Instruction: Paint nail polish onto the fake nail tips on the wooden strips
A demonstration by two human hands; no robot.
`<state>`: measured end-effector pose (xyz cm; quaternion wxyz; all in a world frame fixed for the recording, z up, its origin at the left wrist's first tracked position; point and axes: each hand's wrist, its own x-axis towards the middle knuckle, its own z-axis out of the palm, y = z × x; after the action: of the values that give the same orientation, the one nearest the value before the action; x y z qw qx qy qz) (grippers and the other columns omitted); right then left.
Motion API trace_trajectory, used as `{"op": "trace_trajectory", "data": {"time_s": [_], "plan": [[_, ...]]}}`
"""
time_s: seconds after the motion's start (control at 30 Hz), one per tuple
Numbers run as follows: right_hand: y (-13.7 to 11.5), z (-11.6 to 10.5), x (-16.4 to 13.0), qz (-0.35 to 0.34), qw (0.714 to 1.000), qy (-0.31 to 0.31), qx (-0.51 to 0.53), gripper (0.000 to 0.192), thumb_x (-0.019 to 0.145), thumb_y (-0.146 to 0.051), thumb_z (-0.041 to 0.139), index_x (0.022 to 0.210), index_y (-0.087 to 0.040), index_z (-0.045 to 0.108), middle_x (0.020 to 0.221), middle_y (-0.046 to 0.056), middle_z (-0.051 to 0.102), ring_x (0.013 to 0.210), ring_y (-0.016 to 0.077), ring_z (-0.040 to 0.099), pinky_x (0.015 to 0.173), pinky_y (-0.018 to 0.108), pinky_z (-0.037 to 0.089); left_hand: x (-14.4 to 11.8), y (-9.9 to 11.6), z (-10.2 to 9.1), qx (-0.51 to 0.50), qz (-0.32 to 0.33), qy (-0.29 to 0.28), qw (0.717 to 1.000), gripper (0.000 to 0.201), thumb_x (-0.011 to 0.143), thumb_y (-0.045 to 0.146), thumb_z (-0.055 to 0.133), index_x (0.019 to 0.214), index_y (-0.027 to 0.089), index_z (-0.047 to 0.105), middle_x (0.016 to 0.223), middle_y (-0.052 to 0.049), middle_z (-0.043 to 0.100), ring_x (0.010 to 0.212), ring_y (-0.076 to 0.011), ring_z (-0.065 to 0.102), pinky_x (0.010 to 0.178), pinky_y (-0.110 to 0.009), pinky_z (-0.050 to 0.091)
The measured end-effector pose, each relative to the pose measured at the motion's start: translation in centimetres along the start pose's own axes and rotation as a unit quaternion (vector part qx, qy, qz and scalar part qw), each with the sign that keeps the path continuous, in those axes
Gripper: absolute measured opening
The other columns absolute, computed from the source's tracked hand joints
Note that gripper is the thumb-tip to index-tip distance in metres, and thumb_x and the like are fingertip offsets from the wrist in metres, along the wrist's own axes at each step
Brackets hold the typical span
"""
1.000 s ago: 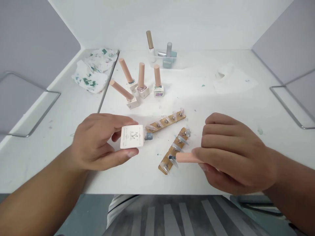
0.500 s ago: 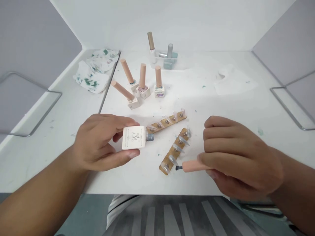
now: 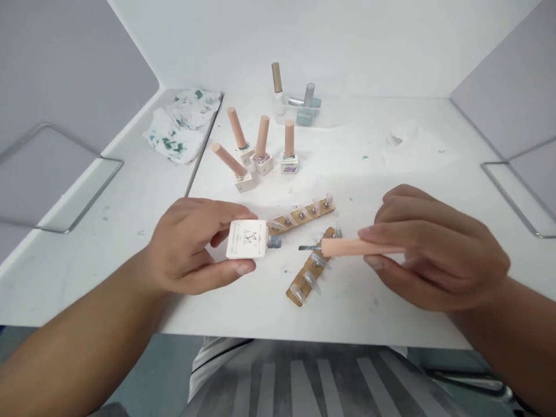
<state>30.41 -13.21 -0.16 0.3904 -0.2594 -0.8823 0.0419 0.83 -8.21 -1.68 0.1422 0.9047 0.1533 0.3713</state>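
Observation:
My left hand [image 3: 197, 246] is closed on a white square nail polish bottle [image 3: 247, 239], tipped sideways with its uncapped grey-blue neck pointing right. Between the thumb and fingers of my right hand [image 3: 438, 249] is a nail polish brush [image 3: 362, 247] with a long peach cap handle. Its dark bristles point left, a short gap from the bottle's neck. Below the brush lies a gold strip [image 3: 296, 289] holding several false nail tips, some greyish and some clear. A second gold strip [image 3: 306, 217] with clear tips lies behind the bottle.
Several peach-capped polish bottles [image 3: 263, 162] stand behind the strips. At the back is a clear tray [image 3: 328, 119] with other bottles. Stained tissues [image 3: 174, 136] lie at left, a white tissue [image 3: 412, 153] at right. Wire handles [image 3: 516, 197] flank the table.
My right hand has lifted the brush away from the front end of the nearer strip and turned it toward the bottle's neck. The bottle appears slightly farther right, as the whole view has shifted.

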Motion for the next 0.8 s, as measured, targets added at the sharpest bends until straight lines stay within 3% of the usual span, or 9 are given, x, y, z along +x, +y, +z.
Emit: {"op": "trace_trajectory", "data": {"time_s": [0.2, 0.53, 0.8], "plan": [[1.08, 0.39, -0.32, 0.028, 0.998, 0.036, 0.034, 0.032, 0.074, -0.005, 0.062, 0.102, -0.021, 0.062, 0.077, 0.004, 0.055, 0.062, 0.0138, 0.052, 0.050, 0.028, 0.042, 0.09, -0.12, -0.12, -0.009, 0.000, -0.006, 1.000, 0.031, 0.088, 0.036, 0.055, 0.108, 0.012, 0.055, 0.065, -0.003, 0.061, 0.043, -0.0108, 0.049, 0.036, -0.024, 0.039], [0.84, 0.74, -0.30, 0.090, 0.993, 0.077, 0.024, 0.031, 0.078, -0.008, 0.064, 0.104, -0.024, 0.066, 0.078, 0.004, 0.057, 0.064, 0.0146, 0.054, 0.049, 0.029, 0.044, -0.15, 0.00, -0.03, -0.002, -0.005, 0.008, 1.000, 0.031, 0.087, 0.035, 0.055, 0.108, 0.013, 0.054, 0.068, -0.002, 0.059, 0.045, -0.0105, 0.048, 0.037, -0.024, 0.041], [0.77, 0.74, -0.19, 0.069, 0.995, 0.058, 0.048, 0.031, 0.078, -0.009, 0.063, 0.105, -0.024, 0.066, 0.077, 0.003, 0.057, 0.062, 0.0137, 0.055, 0.047, 0.027, 0.044, 0.16, 0.13, 0.04, 0.012, -0.006, 0.022, 1.000, 0.030, 0.085, 0.035, 0.056, 0.110, 0.019, 0.054, 0.069, -0.001, 0.061, 0.043, -0.0109, 0.051, 0.036, -0.023, 0.042]]}}
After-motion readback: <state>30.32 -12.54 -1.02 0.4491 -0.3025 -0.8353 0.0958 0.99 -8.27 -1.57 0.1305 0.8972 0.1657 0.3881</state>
